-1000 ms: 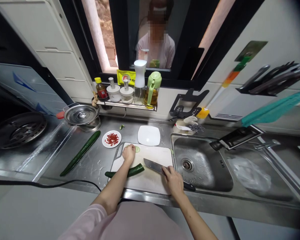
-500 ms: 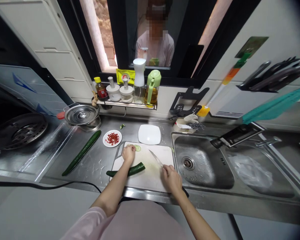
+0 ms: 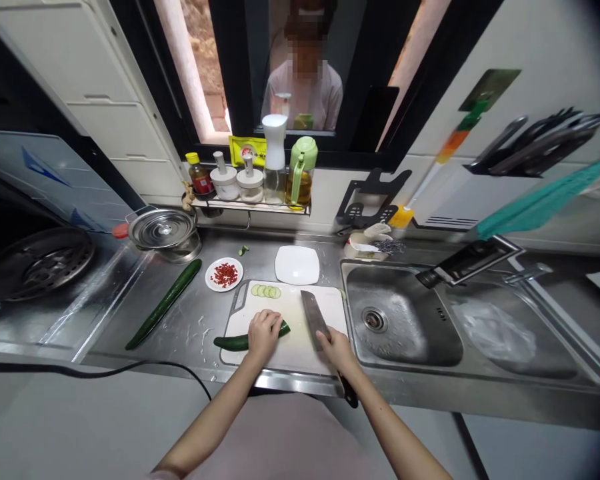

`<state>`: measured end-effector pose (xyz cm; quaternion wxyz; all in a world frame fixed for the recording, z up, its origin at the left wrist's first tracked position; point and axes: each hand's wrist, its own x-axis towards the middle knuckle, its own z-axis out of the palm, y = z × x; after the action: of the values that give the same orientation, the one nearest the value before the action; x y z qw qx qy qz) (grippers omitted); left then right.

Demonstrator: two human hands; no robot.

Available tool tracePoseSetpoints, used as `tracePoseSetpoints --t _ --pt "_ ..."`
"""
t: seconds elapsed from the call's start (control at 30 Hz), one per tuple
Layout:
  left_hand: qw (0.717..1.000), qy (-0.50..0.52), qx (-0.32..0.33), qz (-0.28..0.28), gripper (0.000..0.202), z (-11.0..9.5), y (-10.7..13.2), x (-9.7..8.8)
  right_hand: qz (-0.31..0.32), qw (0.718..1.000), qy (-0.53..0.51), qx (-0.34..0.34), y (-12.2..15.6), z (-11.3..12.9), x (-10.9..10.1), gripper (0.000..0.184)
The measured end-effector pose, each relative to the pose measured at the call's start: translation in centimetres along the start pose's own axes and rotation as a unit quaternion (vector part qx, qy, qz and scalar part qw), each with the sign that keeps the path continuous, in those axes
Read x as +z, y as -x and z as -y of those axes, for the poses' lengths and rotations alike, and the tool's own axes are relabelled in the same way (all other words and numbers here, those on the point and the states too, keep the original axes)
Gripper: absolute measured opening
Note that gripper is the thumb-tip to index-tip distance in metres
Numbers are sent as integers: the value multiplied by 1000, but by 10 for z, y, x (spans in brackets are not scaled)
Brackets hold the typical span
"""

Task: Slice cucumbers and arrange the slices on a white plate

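My left hand (image 3: 264,332) is over the cut cucumber (image 3: 233,343), its fingers curled down around it near the cut end. The cucumber lies crosswise on the white cutting board (image 3: 280,363). In my right hand (image 3: 338,348) is a kitchen knife (image 3: 312,315), a broad-bladed one with a black handle, gripped where blade and handle meet. Its blade slants over the right half of the board, apart from the cucumber. Several cucumber slices (image 3: 266,291) overlap in a row at the board's far edge.
Left of the board lies a whole cucumber (image 3: 165,303). Behind the board stand a plate of chopped red pieces (image 3: 224,274) and a white square plate (image 3: 297,265). The sink (image 3: 405,333) borders the board on the right. A lidded steel pot (image 3: 164,230) stands back left.
My left hand has moved from the slices back toward me, onto the cucumber. The knife has turned so its broad side shows. The slices now lie uncovered in a row.
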<state>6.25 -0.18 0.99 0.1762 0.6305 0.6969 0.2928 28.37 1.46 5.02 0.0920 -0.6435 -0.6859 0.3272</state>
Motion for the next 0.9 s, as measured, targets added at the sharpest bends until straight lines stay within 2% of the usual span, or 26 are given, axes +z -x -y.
tracePoseSetpoints --t 0.1,0.23,0.43,0.67,0.9 --pt "1000 -8 24 14 24 5 6 2 22 1000 20 2 -1 8 0 36" --pt "999 -2 36 41 26 12 10 6 48 995 81 -30 1 23 -2 32" --pt "997 2 54 54 27 17 16 9 102 973 205 -31 12 49 -10 29" --pt "997 6 72 40 27 18 20 9 126 964 229 -47 19 61 -11 29" --pt "997 0 58 46 27 16 21 9 145 960 236 -40 24 71 -11 28"
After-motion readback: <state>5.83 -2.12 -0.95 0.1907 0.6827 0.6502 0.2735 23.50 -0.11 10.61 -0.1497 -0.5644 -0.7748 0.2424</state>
